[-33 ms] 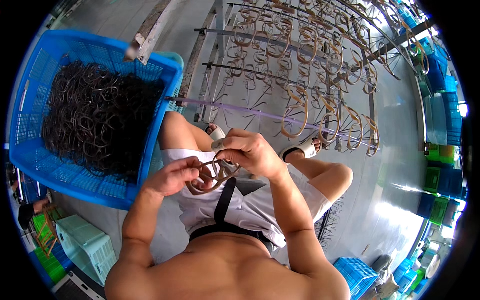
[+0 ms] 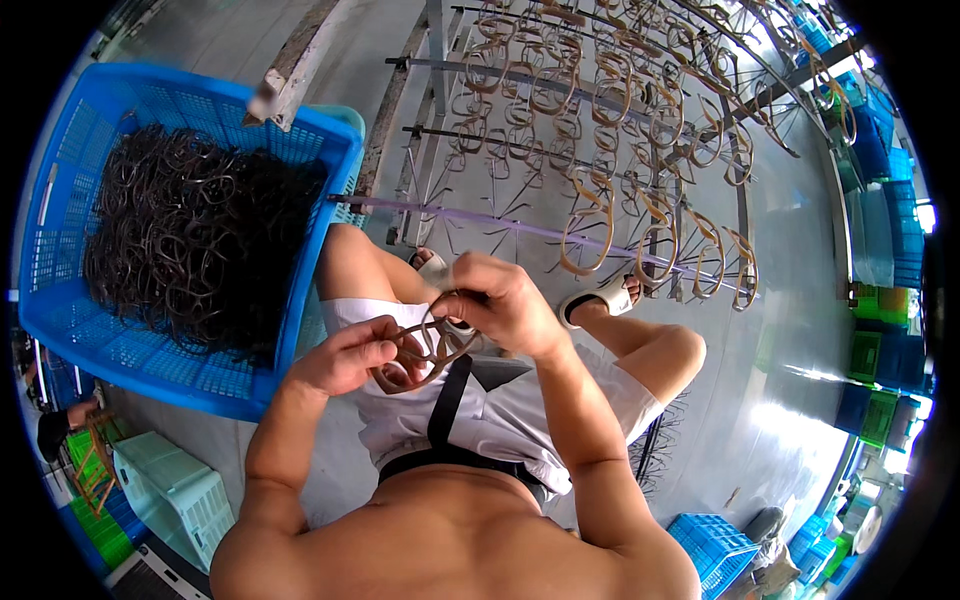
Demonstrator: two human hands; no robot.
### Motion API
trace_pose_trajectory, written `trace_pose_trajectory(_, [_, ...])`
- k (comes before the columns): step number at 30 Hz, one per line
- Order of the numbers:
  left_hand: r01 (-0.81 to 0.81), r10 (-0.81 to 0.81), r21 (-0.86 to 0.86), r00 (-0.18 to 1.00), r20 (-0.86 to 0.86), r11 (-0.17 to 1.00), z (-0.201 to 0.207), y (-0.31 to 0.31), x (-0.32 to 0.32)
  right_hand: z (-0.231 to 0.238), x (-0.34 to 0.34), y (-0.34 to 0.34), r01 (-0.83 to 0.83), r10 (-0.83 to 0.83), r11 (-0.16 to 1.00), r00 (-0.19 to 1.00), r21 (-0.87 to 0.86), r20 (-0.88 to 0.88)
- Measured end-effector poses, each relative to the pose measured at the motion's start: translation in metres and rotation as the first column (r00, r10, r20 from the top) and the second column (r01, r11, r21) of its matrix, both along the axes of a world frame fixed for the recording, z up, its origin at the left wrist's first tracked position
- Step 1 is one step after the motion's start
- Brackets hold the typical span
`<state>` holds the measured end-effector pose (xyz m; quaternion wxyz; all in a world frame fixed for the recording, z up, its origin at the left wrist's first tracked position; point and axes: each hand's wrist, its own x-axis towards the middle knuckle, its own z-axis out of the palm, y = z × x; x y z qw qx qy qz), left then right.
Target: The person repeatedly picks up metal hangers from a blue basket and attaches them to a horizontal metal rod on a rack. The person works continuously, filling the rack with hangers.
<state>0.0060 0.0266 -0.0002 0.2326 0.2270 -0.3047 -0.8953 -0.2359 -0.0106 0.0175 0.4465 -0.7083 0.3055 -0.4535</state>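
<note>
A pair of brown eyeglass frames [image 2: 430, 377] is held above my lap, between my two hands. My left hand [image 2: 350, 357] pinches one side of it between thumb and fingers. The fingers of my right hand [image 2: 498, 305] are closed on the upper right part, and the exact grip point is partly hidden behind them. To my left stands a blue plastic basket [image 2: 185, 385] heaped with dark, tangled eyeglass frames [image 2: 190, 235].
Ahead is a metal rack with a purple bar [image 2: 520, 227] and several rows of brown eyeglass frames [image 2: 588, 225] hanging. A worn post [image 2: 290, 85] juts beside the basket. A pale green crate [image 2: 175, 490] is at lower left, a blue crate [image 2: 710, 550] at lower right.
</note>
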Motion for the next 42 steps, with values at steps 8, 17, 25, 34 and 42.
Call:
trace_pose_trajectory(8, [-0.346,0.439,-0.524,0.896,0.061,0.779,0.028,0.016,-0.042,-0.014,0.036,0.062,0.465,-0.46,0.885,0.88,0.02,-0.117])
trace_pose_trajectory(17, [-0.241,0.253,0.093,0.958,-0.139,0.966,-0.001,0.028,-0.042,-0.012,0.033,0.061,0.234,-0.233,0.97,0.972,0.066,-0.024])
trace_pose_trajectory(25, [-0.142,0.193,0.185,0.936,-0.295,0.972,-0.029,0.029,-0.047,-0.015,0.029,0.067,0.146,-0.211,0.936,0.961,0.322,0.178])
trace_pose_trajectory(34, [-0.154,0.197,0.215,0.96,-0.198,0.965,-0.047,0.034,-0.044,0.005,0.001,0.066,-0.281,0.028,0.863,0.856,0.419,0.516])
trace_pose_trajectory(42, [-0.608,0.573,-0.191,0.792,-0.212,0.77,0.016,-0.01,-0.054,-0.001,0.001,0.056,0.063,-0.137,0.924,0.975,0.376,0.174])
